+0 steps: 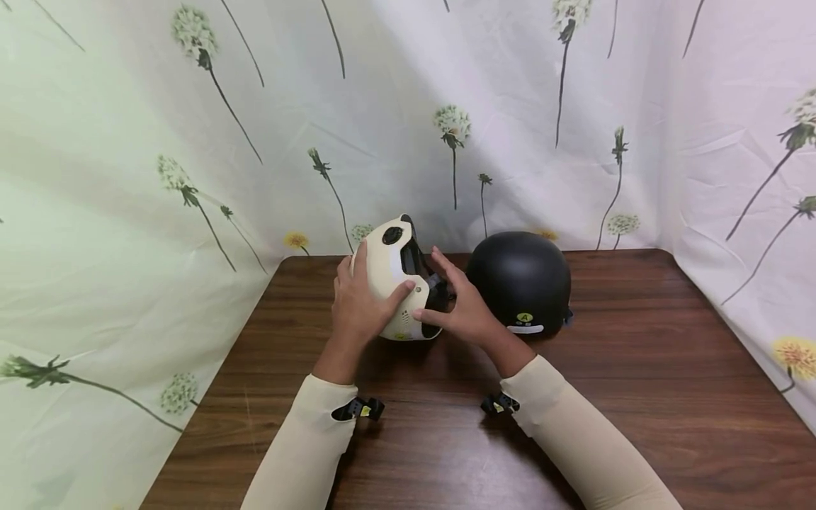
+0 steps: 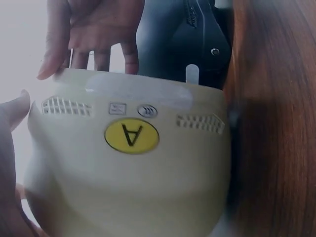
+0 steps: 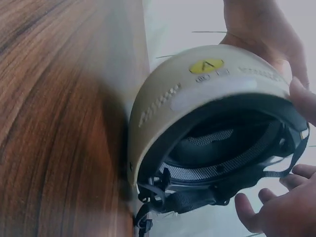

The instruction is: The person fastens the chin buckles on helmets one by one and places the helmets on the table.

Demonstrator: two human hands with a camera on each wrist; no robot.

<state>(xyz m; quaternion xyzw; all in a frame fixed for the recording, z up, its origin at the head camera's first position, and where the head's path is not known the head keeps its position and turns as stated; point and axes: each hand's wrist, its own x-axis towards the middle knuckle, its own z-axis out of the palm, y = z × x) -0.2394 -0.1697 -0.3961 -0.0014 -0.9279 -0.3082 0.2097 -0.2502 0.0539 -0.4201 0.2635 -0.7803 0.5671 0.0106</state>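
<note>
A cream helmet (image 1: 389,276) is tipped on its side, its dark lined opening facing right. My left hand (image 1: 360,297) grips its shell from the left, thumb toward the rim. With fingers spread and fairly straight, my right hand (image 1: 465,308) is at the opening, its thumb touching the rim. The right wrist view shows the helmet's black lining (image 3: 212,148) and hanging chin strap (image 3: 185,200). A yellow oval sticker (image 2: 132,136) with a letter A marks the shell in the left wrist view.
Just right of my right hand, a matte black helmet (image 1: 519,280) stands upright on the dark wood table (image 1: 637,368). White cloth (image 1: 395,127) printed with dandelions hangs behind the table and along both sides.
</note>
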